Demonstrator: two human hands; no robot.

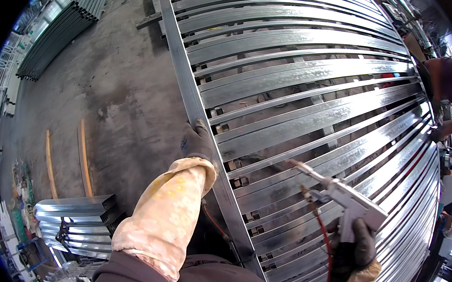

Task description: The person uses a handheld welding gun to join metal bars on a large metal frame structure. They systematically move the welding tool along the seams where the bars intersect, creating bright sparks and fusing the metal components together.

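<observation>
Frame of metal bars (296, 78), right hand (360, 250) gripping white gun-shaped tool (358, 203) over it, left hand (198, 142) on its edge rail (188, 87), how closed I cannot tell.

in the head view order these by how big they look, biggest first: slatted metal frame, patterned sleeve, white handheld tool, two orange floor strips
Slatted metal frame
Patterned sleeve, though nearness may enlarge it
White handheld tool
Two orange floor strips: too alike to rank

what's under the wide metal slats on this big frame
Through the gaps between the slats, part of a grey crossbeam and dark floor show; whatever lies directly beneath each slat is covered.
</observation>
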